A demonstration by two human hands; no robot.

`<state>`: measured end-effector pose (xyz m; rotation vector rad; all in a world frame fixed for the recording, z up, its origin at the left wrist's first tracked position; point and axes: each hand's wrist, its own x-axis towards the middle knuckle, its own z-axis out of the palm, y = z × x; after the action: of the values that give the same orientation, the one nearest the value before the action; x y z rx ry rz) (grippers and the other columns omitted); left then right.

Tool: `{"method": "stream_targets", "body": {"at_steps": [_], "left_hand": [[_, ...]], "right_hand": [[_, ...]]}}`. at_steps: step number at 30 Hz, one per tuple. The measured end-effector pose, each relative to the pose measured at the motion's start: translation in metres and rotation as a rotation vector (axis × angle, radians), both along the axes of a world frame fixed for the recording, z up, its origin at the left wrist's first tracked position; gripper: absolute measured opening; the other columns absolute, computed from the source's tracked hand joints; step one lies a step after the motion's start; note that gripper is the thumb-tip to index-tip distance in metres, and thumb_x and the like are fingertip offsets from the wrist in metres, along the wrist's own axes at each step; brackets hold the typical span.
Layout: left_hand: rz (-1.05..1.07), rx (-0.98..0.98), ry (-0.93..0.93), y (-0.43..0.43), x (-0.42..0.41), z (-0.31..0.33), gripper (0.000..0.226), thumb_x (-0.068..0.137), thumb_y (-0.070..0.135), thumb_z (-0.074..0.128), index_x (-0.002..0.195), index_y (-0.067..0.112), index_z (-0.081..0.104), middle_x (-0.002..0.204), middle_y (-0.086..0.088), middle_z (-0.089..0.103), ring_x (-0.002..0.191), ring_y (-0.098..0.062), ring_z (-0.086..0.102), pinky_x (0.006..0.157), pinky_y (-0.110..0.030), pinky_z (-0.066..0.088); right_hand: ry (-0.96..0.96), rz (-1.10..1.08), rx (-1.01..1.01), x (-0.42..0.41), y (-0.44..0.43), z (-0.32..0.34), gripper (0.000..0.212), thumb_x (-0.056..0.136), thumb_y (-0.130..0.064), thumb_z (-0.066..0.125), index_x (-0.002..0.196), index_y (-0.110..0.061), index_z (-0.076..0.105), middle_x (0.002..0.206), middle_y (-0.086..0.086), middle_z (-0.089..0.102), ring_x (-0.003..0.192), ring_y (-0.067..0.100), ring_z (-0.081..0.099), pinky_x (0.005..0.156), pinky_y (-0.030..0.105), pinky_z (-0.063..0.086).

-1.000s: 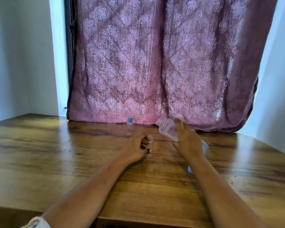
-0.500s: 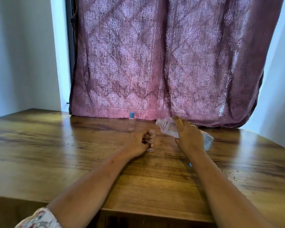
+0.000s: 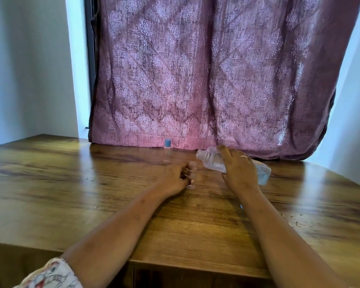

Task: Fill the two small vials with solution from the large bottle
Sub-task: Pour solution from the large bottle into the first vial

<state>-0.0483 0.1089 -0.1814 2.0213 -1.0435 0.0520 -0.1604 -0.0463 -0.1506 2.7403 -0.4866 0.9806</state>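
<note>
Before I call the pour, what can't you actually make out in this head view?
- Liquid level in the held vial: clear, small, half hidden by the left hand.
- Any stream from the bottle mouth: too fine to see.
- Bottle's middle: covered by the right hand.
- Capped vial contents: too small and far.

Large bottle point(image 3: 214, 161) now tipped lower, mouth nearer open vial point(image 3: 192, 169).
</note>
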Motion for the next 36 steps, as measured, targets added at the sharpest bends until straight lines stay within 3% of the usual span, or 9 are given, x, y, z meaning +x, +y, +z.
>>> {"method": "stream_targets", "body": {"at_steps": [9, 13, 17, 20, 26, 31, 36], "left_hand": [[0.003, 0.003, -0.023, 0.0, 0.0, 0.002, 0.035, 0.084, 0.011, 0.064, 0.118, 0.013, 0.058, 0.108, 0.0, 0.065, 0.093, -0.004, 0.056, 0.079, -0.014, 0.041], [0.0, -0.006, -0.012, -0.001, 0.001, 0.0, 0.035, 0.083, 0.009, 0.065, 0.118, 0.013, 0.059, 0.107, 0.0, 0.066, 0.093, -0.004, 0.056, 0.077, -0.012, 0.041], [-0.01, -0.008, 0.004, 0.0, 0.001, 0.0, 0.037, 0.084, 0.011, 0.065, 0.119, 0.016, 0.058, 0.098, 0.008, 0.062, 0.092, -0.003, 0.056, 0.076, -0.009, 0.04], [-0.006, -0.004, 0.003, 0.0, 0.002, 0.0, 0.038, 0.083, 0.013, 0.066, 0.12, 0.018, 0.058, 0.102, 0.006, 0.064, 0.097, -0.006, 0.059, 0.084, -0.017, 0.043], [0.005, 0.003, -0.028, 0.0, 0.002, -0.001, 0.034, 0.082, 0.015, 0.067, 0.116, 0.015, 0.06, 0.102, 0.005, 0.066, 0.093, -0.007, 0.059, 0.083, -0.018, 0.044], [0.015, -0.001, -0.047, -0.001, 0.004, -0.002, 0.033, 0.082, 0.015, 0.068, 0.114, 0.014, 0.062, 0.104, 0.002, 0.068, 0.094, -0.008, 0.061, 0.084, -0.02, 0.045], [0.021, -0.009, -0.051, -0.002, 0.006, -0.003, 0.031, 0.081, 0.016, 0.068, 0.111, 0.013, 0.064, 0.103, 0.001, 0.069, 0.096, -0.012, 0.063, 0.089, -0.026, 0.05]], "right_hand": [[0.016, -0.001, -0.008, -0.001, 0.003, 0.002, 0.07, 0.073, -0.008, 0.069, 0.134, -0.017, 0.036, 0.121, 0.013, 0.058, 0.103, 0.036, 0.058, 0.085, 0.04, 0.047], [0.007, 0.008, -0.019, -0.001, 0.003, 0.002, 0.069, 0.071, -0.007, 0.07, 0.133, -0.015, 0.04, 0.12, 0.014, 0.059, 0.102, 0.036, 0.059, 0.086, 0.041, 0.048], [-0.04, 0.008, -0.061, 0.003, 0.001, -0.001, 0.07, 0.063, -0.003, 0.074, 0.125, -0.016, 0.044, 0.108, 0.012, 0.065, 0.09, 0.035, 0.063, 0.076, 0.039, 0.051], [-0.047, -0.002, -0.066, 0.004, 0.001, -0.003, 0.071, 0.061, -0.002, 0.075, 0.122, -0.018, 0.042, 0.103, 0.01, 0.067, 0.085, 0.033, 0.064, 0.072, 0.038, 0.052], [0.042, 0.041, 0.009, -0.006, 0.009, 0.006, 0.07, 0.074, -0.024, 0.069, 0.135, -0.015, 0.038, 0.126, 0.012, 0.055, 0.109, 0.035, 0.055, 0.093, 0.042, 0.042], [-0.001, 0.015, -0.049, -0.001, 0.007, 0.001, 0.065, 0.071, -0.005, 0.068, 0.13, -0.017, 0.043, 0.117, 0.011, 0.061, 0.1, 0.034, 0.06, 0.086, 0.04, 0.048], [-0.035, 0.025, -0.077, 0.001, 0.005, -0.001, 0.066, 0.069, -0.001, 0.07, 0.128, -0.018, 0.045, 0.117, 0.012, 0.062, 0.098, 0.035, 0.061, 0.085, 0.041, 0.049]]}}
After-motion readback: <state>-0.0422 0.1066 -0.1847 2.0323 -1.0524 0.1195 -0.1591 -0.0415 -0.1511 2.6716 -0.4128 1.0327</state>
